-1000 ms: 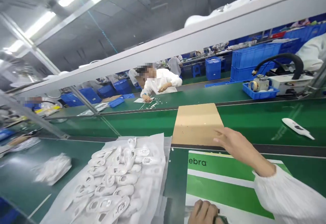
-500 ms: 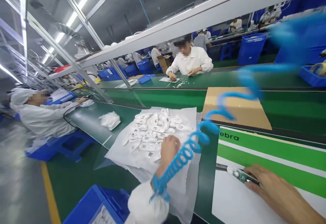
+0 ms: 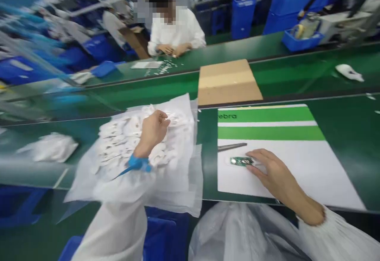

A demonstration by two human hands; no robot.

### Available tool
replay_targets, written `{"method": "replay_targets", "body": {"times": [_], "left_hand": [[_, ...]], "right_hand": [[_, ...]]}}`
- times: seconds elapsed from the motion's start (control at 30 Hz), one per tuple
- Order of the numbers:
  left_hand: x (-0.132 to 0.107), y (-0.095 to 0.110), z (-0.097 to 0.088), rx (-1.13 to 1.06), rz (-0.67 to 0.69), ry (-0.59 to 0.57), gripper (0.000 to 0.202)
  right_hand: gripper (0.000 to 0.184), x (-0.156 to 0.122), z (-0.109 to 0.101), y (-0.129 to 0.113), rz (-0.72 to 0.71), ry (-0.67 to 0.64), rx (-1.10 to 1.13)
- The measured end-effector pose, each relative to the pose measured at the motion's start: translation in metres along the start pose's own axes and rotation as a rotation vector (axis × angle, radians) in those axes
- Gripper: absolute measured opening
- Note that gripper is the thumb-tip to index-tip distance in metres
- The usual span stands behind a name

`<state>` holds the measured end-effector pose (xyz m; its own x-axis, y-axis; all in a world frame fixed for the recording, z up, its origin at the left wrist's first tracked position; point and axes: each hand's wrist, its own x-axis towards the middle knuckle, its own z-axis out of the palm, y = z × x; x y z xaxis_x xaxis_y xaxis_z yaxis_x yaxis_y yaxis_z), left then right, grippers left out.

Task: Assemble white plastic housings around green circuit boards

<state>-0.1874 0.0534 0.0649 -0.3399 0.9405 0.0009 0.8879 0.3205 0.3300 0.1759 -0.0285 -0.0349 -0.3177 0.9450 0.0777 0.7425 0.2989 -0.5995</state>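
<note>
left hand (image 3: pixel 152 132): fingers curled together, resting on white plastic shells (image 3: pixel 118 150)
right hand (image 3: pixel 274 170): fingers pressed together, touching green circuit board (image 3: pixel 242 160) from its 3 o'clock

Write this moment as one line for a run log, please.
left hand: over white plastic parts | right hand: touching green circuit board

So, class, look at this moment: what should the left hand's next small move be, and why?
Probably it should pick up one white plastic shell from the pile on the translucent sheet. The left hand is directly over that pile, while the right hand is occupied at the small green circuit board on the green-and-white printed mat.
</note>
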Motion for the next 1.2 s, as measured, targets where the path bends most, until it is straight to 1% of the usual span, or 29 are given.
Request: {"method": "replay_targets", "body": {"times": [0.03,0.1,0.13,0.17,0.2,0.23,0.3,0.33,0.37,0.4,0.5,0.6,0.67,0.73,0.77,0.83,0.9,0.97,1.03,1.2], "left_hand": [[-0.011,0.011,0.005,-0.092,0.093,-0.112,0.017],[-0.039,0.034,0.021,-0.372,0.294,-0.433,0.017],[-0.053,0.044,0.031,-0.459,0.361,-0.567,0.016],[-0.066,0.053,0.042,-0.491,0.401,-0.652,0.014],[-0.078,0.060,0.054,-0.463,0.420,-0.673,0.011],[-0.087,0.066,0.066,-0.402,0.431,-0.628,0.008],[-0.100,0.070,0.087,-0.277,0.474,-0.427,0.005],[-0.104,0.070,0.095,-0.242,0.511,-0.322,0.007],[-0.106,0.068,0.101,-0.228,0.555,-0.245,0.009],[-0.108,0.066,0.106,-0.226,0.602,-0.204,0.011],[-0.112,0.058,0.116,-0.200,0.694,-0.186,0.013],[-0.115,0.056,0.120,-0.177,0.708,-0.143,0.009],[-0.119,0.061,0.119,-0.208,0.680,-0.104,0.005],[-0.122,0.070,0.116,-0.241,0.685,-0.087,0.006],[-0.124,0.077,0.115,-0.243,0.707,-0.094,0.009],[-0.127,0.090,0.115,-0.201,0.782,-0.142,0.022],[-0.127,0.102,0.118,-0.134,0.849,-0.208,0.034],[-0.127,0.110,0.123,-0.076,0.883,-0.260,0.035],[-0.126,0.112,0.126,-0.045,0.906,-0.282,0.029],[-0.127,0.110,0.125,0.015,0.936,-0.257,0.029]], "right_hand": [[0.027,-0.003,0.000,-0.003,0.009,0.033,0.026],[0.024,-0.006,0.001,-0.008,0.036,0.069,0.061],[0.024,-0.008,0.002,-0.009,0.053,0.078,0.074],[0.024,-0.009,0.002,-0.010,0.073,0.085,0.083],[0.024,-0.010,0.002,-0.011,0.093,0.093,0.090],[0.025,-0.011,0.002,-0.011,0.110,0.101,0.097],[0.026,-0.013,0.001,-0.011,0.137,0.115,0.110],[0.026,-0.014,0.001,-0.011,0.144,0.123,0.118],[0.026,-0.014,0.000,-0.011,0.151,0.132,0.129],[0.025,-0.013,0.000,-0.012,0.157,0.141,0.144],[0.022,-0.010,0.000,-0.015,0.197,0.150,0.208],[0.016,-0.008,0.001,-0.017,0.269,0.171,0.250],[0.015,-0.009,0.000,-0.016,0.262,0.169,0.252],[0.021,-0.012,-0.002,-0.013,0.216,0.134,0.241],[0.025,-0.015,-0.004,-0.011,0.201,0.121,0.220],[0.030,-0.019,-0.006,-0.005,0.197,0.123,0.149],[0.027,-0.022,-0.005,0.000,0.196,0.137,0.071],[0.022,-0.022,-0.003,0.003,0.180,0.137,0.032],[0.021,-0.021,0.000,0.005,0.181,0.144,0.027],[0.024,-0.019,0.003,0.006,0.177,0.169,0.024]]}}
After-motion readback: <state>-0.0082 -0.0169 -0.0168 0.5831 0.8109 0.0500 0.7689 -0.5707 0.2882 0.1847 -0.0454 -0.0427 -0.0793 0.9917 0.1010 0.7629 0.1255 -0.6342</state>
